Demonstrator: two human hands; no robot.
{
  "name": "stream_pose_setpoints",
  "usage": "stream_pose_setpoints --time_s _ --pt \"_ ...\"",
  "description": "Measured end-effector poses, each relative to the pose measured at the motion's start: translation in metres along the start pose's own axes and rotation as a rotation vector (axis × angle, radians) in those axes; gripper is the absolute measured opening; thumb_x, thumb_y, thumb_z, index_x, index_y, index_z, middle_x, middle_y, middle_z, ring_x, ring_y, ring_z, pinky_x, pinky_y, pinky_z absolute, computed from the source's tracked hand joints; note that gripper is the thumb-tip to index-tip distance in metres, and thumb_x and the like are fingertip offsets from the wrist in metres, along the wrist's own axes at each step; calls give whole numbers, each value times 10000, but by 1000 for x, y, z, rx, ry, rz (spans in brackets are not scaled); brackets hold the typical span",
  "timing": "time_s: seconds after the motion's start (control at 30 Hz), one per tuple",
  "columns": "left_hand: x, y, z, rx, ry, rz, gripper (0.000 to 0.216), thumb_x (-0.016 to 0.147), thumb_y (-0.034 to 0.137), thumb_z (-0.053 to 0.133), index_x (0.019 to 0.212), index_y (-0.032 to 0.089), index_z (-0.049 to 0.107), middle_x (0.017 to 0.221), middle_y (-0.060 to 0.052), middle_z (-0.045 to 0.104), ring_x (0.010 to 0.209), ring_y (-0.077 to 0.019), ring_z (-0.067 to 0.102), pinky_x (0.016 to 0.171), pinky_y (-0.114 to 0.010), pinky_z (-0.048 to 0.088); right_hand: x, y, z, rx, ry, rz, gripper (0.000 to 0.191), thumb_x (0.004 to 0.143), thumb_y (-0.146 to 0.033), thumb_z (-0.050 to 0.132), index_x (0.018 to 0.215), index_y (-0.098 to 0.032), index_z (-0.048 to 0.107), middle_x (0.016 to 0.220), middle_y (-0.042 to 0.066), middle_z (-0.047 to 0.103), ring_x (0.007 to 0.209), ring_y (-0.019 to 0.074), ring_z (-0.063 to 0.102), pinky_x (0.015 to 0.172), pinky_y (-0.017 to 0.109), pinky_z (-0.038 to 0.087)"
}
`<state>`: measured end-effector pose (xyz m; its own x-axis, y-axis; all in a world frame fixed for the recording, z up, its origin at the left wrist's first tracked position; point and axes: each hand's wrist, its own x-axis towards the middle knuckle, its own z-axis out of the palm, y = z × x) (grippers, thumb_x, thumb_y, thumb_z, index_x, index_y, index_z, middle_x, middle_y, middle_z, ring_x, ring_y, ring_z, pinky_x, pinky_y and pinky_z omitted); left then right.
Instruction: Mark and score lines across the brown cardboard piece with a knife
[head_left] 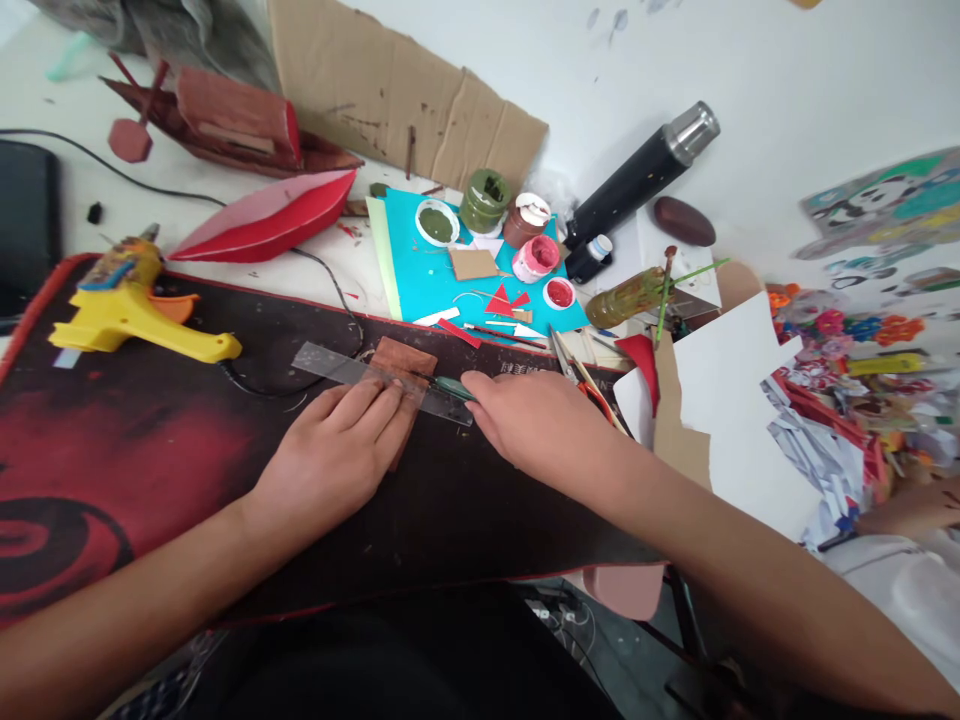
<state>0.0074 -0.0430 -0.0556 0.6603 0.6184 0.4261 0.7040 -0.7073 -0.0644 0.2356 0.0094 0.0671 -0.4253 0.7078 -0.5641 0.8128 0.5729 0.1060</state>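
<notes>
My left hand [334, 450] presses its bent fingers down on a clear plastic ruler [326, 362]. Under the ruler lies a reddish-brown painted piece [405, 357], probably cardboard, on the dark mat. Closed around a green-handled craft knife [453, 387], my right hand [525, 420] is at the ruler's right half. The knife's tip end points left along the ruler over the brown piece; the blade itself is too small to make out.
A yellow glue gun [135, 315] lies left on the mat [465, 520]. Behind are a brown model boat [232, 120], a red hull shape [262, 215], paint jars on blue paper [409, 290] and a black flask [637, 175]. Scissors [592, 395] lie right. Another person's arm [915, 508] shows far right.
</notes>
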Motion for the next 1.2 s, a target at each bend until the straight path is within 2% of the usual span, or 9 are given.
stream_pose_setpoints --time_s 0.13,0.23,0.5,0.7,0.87,1.0,1.2 --pt "1 0 0 -5 3 2 357 1052 73 579 1353 51 769 1253 -185 828 1178 -331 742 867 -423 604 3 1 -1 15 -3 0 216 1177 -225 498 1275 -172 682 968 139 836 862 288 794 630 349 341" --pt "0 0 2 -28 8 -9 368 1050 76 578 1363 84 772 1252 -179 824 1197 -327 737 886 -419 595 5 2 0 46 0 2 226 1187 -273 502 1290 -183 682 990 130 838 880 286 787 640 353 325" --pt "0 0 1 5 -3 -9 362 1061 90 561 1361 67 762 1244 -155 833 1169 -314 737 879 -427 588 -2 0 1 6 26 -5 240 1179 -232 485 1310 -180 680 1058 132 841 892 285 787 649 365 349" --pt "0 0 1 -22 -5 -19 370 1061 91 563 1370 92 766 1248 -153 832 1194 -313 733 885 -428 575 -6 4 -4 34 -15 33 252 1201 -297 488 1334 -191 675 1123 132 844 930 279 786 667 349 372" --pt "0 0 3 -33 3 -23 374 1057 84 553 1367 64 761 1230 -165 826 1189 -317 727 876 -429 566 -1 3 -1 54 25 20 262 1211 -329 476 1336 -201 668 1047 116 849 908 279 788 652 348 338" --pt "-1 0 4 -54 -12 -32 386 1062 94 544 1380 87 762 1223 -168 819 1207 -314 718 897 -424 566 4 -1 -1 62 46 8 279 1214 -332 466 1357 -196 664 1023 119 850 894 281 789 660 347 356" --pt "-2 0 5 -110 -26 -56 409 1066 103 535 1404 132 762 1242 -168 811 1241 -312 710 920 -419 566 10 -2 1 69 23 -22 276 1216 -309 458 1365 -177 649 1134 130 850 939 288 800 659 353 356"
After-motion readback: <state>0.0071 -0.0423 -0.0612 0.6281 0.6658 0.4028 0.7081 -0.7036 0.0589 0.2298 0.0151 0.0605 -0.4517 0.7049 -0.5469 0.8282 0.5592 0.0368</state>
